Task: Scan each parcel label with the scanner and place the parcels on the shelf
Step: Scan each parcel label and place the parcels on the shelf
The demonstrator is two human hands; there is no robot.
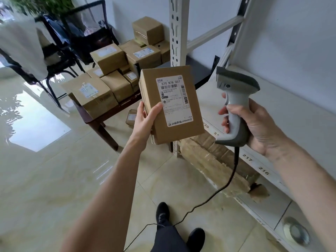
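Cardboard parcel [171,104]: brown box held up mid-air, label side facing the cam, tilted a bit, not touching anything but the hand.
Left hand [145,119]: grips the parcel's lower left edge, thumb curled over the front face just left of the label [173,100], fingers wrapped behind, can't see them.
Label: white w/ barcodes, top line reads 570 K76 057, sits clear of the thumb.
Right hand [254,124]: wrapped around the handle of the scanner [234,106], index finger up front near the trigger, can't tell if it's pressing.
Scanner: grey/white, head up above the grip and turned twd the parcel's right edge, small open gap btwn them, not touching.
Cable [214,193]: black, drops from the handle base below the grip, loops down across the floor [54,179].
Shelf [272,110]: white metal rack right behind the scanner hand, bare deck w/ number tags along the front edge.
Below the grip: battered taped carton [214,164] on the lower shelf level, corner sticking out past the edge.
Left of the grip: low dark table [98,120] stacked w/ more parcels [109,79], black chairs [76,39] beyond.
Open room: glossy tile floor btwn table and rack, person's black shoes [162,211] down there.
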